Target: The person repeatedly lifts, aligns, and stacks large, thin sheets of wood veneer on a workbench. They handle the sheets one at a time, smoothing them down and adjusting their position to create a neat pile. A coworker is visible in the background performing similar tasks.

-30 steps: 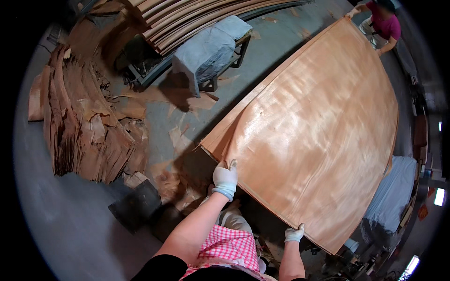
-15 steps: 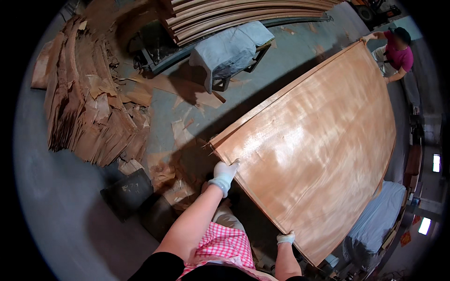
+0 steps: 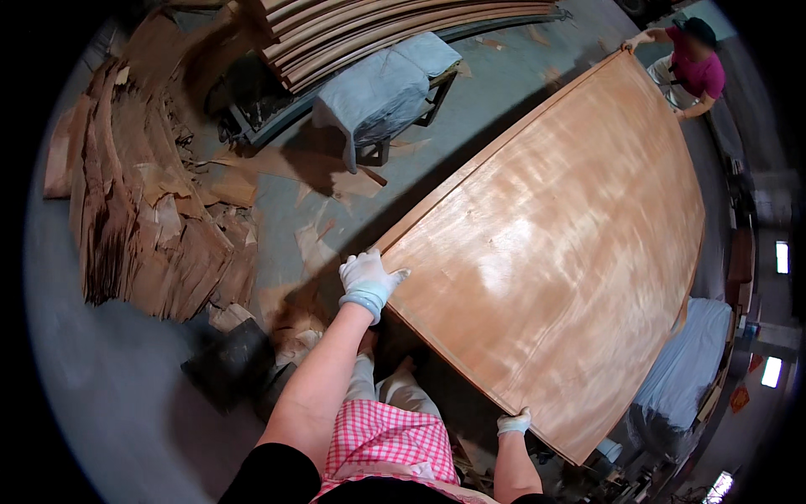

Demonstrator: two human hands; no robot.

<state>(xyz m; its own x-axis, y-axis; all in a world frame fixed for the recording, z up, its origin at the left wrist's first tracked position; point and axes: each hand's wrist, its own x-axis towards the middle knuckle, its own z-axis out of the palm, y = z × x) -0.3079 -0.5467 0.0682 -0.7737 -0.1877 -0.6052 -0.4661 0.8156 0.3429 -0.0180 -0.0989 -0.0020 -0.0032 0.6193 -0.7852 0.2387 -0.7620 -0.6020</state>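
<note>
A large, glossy wood veneer sheet (image 3: pixel 537 244) spans the space between me and another person (image 3: pixel 697 63). My left hand (image 3: pixel 369 279), in a white glove, grips its near left corner, with the thumb on top. Farther right along the near edge, my gloved right hand (image 3: pixel 514 421) is closed on the sheet, thumb above and the other fingers hidden underneath. At the far end, the other person holds the edge with both hands. A second layer shows along the sheet's left edge.
Torn veneer is heaped in a stack (image 3: pixel 151 210) on the left. A cloth-covered stand (image 3: pixel 382 92) is beyond the sheet's left side, before a pile of long boards (image 3: pixel 395 29). Scraps litter the floor. A dark box (image 3: pixel 228 363) lies by my left; a grey-covered stack (image 3: pixel 684 357) is at right.
My left hand has shifted left and upward to the sheet's corner, its fingers now around the edge. The right hand keeps its hold. The view has shifted slightly.
</note>
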